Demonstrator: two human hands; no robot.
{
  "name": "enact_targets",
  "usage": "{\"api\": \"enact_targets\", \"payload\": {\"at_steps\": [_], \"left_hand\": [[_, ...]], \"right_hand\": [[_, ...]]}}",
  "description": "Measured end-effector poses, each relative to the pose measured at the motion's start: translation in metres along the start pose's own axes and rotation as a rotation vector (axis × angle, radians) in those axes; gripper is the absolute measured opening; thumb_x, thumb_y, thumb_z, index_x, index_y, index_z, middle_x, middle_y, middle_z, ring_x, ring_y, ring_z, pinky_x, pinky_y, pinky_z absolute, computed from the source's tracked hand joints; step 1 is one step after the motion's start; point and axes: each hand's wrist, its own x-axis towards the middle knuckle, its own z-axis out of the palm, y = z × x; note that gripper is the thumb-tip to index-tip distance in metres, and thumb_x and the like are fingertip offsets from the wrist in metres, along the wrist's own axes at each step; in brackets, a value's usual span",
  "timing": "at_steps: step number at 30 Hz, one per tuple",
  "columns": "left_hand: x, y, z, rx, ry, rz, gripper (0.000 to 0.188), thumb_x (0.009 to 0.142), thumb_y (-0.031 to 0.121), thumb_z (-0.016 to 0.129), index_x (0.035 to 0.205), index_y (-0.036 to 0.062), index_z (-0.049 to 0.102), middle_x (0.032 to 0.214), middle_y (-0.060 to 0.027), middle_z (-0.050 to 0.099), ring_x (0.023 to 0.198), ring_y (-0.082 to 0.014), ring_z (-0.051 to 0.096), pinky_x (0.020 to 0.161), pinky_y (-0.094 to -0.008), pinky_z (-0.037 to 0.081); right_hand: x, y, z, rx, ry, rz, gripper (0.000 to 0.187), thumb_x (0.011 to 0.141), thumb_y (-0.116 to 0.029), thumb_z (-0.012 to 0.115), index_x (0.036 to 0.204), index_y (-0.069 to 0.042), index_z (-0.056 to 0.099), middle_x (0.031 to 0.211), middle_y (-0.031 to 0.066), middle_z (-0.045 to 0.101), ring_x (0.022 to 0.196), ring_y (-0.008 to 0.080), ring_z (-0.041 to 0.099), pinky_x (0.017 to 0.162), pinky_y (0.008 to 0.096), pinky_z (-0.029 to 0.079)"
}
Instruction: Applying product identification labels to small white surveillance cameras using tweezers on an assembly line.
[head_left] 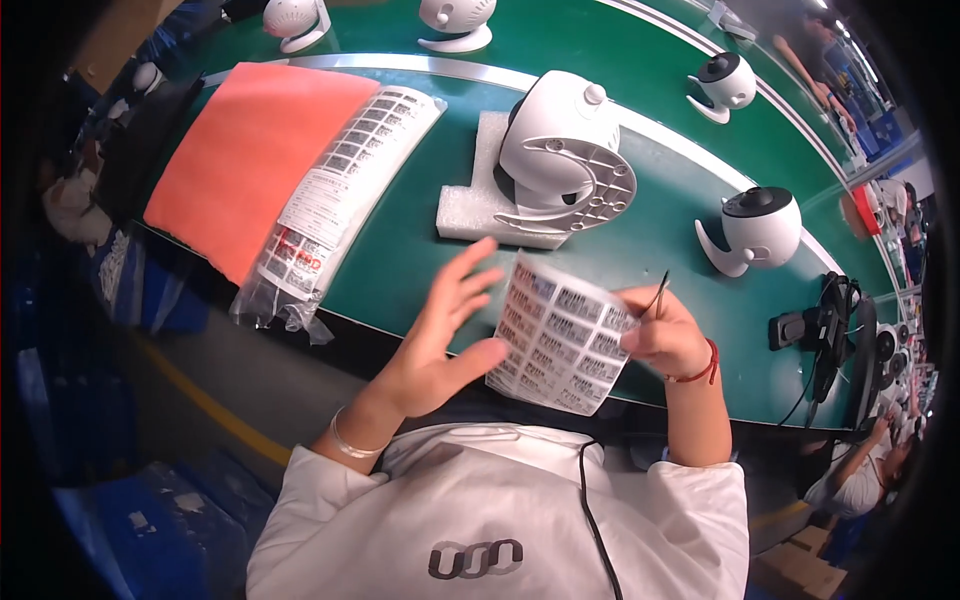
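Note:
My right hand (665, 335) grips the right edge of a sheet of printed labels (560, 340), held tilted in front of my chest. A thin pointed metal tool (662, 287), perhaps tweezers, sticks up from the same hand. Open, with its fingers spread, my left hand (440, 345) is at the sheet's left edge; whether the thumb touches it I cannot tell. Beyond the sheet, a white round appliance with a curved stand (565, 150) lies tipped over on a white foam block (465, 215), showing the ribbed underside of its base.
An orange sheet (265, 150) and a plastic bag of label sheets (345, 185) lie left on the green table (400, 270). More white appliances stand at the right (760, 235) and along the far belt (640, 50). A black adapter with cables (820, 325) lies at the right edge.

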Motion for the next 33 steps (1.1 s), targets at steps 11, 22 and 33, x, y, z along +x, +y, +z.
{"api": "enact_targets", "payload": {"at_steps": [11, 22, 33], "left_hand": [[0.009, -0.008, 0.012, -0.230, -0.046, -0.085, 0.043, 0.088, -0.004, 0.064, 0.129, -0.0035, 0.053, 0.115, -0.0120, 0.063, 0.102, -0.0137, 0.061, 0.089, -0.0264, 0.050], [0.012, -0.024, 0.006, 0.157, 0.062, 0.073, 0.019, 0.081, -0.002, 0.072, 0.100, -0.0028, 0.070, 0.108, -0.0107, 0.067, 0.089, -0.0132, 0.066, 0.072, -0.0239, 0.057], [0.016, -0.029, 0.013, 0.202, 0.235, 0.107, 0.009, 0.081, -0.001, 0.072, 0.089, -0.0036, 0.070, 0.088, -0.0114, 0.072, 0.075, -0.0126, 0.068, 0.063, -0.0240, 0.057]], "right_hand": [[-0.005, -0.019, -0.002, -0.634, -0.006, 0.063, 0.012, 0.080, -0.006, 0.056, 0.082, 0.006, 0.058, 0.063, 0.0097, 0.050, 0.058, 0.0147, 0.045, 0.055, 0.0316, 0.039], [0.000, 0.002, -0.005, -0.441, 0.407, -0.427, 0.025, 0.092, -0.008, 0.044, 0.075, 0.005, 0.056, 0.086, 0.0130, 0.062, 0.069, 0.0185, 0.051, 0.065, 0.0304, 0.045], [-0.024, -0.012, 0.025, -0.304, 0.723, -0.442, 0.048, 0.067, 0.015, 0.072, 0.113, 0.009, 0.060, 0.082, 0.0079, 0.059, 0.073, 0.0172, 0.064, 0.070, 0.0280, 0.056]]}}
